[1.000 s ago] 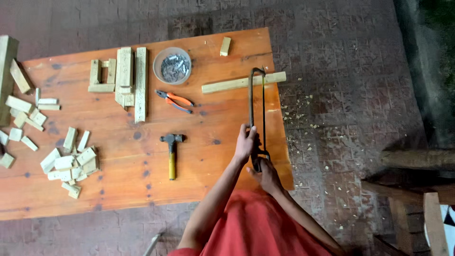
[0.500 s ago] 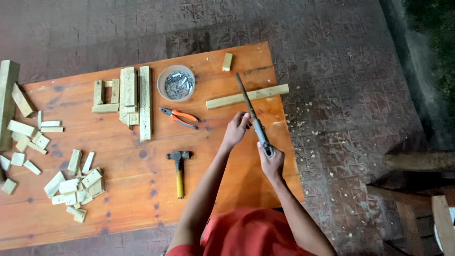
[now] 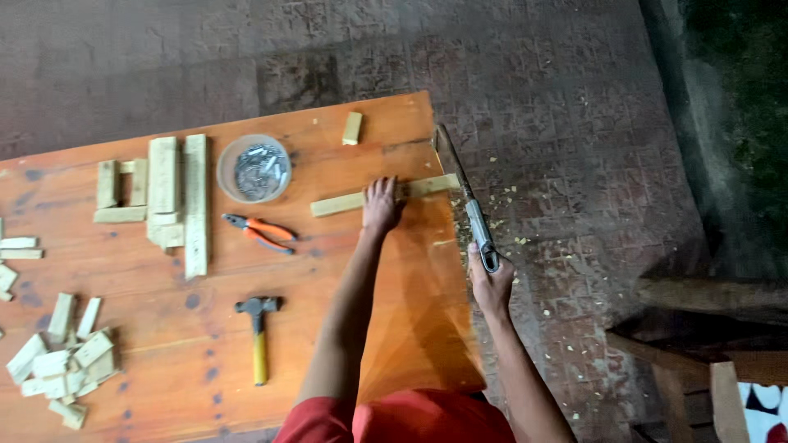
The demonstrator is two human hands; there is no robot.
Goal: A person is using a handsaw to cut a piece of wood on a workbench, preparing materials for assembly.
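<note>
My left hand [image 3: 382,205] presses flat on a long pale wooden strip [image 3: 338,203] that lies across the orange-brown table [image 3: 410,328], its right end reaching the table's right edge. My right hand [image 3: 491,285] grips the handle of a metal-framed hand saw [image 3: 460,184], which stands just off the table's right edge with its blade against the strip's end. Sawdust and small chips lie on the floor below.
A round bowl of nails [image 3: 254,169], orange-handled pliers [image 3: 261,233] and a yellow-handled hammer [image 3: 258,336] lie left of my arm. Stacked wooden slats [image 3: 174,197], a small block [image 3: 352,128] and a heap of offcuts [image 3: 64,369] sit on the table. Wooden furniture [image 3: 706,320] stands at right.
My left hand left the saw and came down on the wooden strip. My right hand carried the saw rightward to the table's edge, against the strip's end.
</note>
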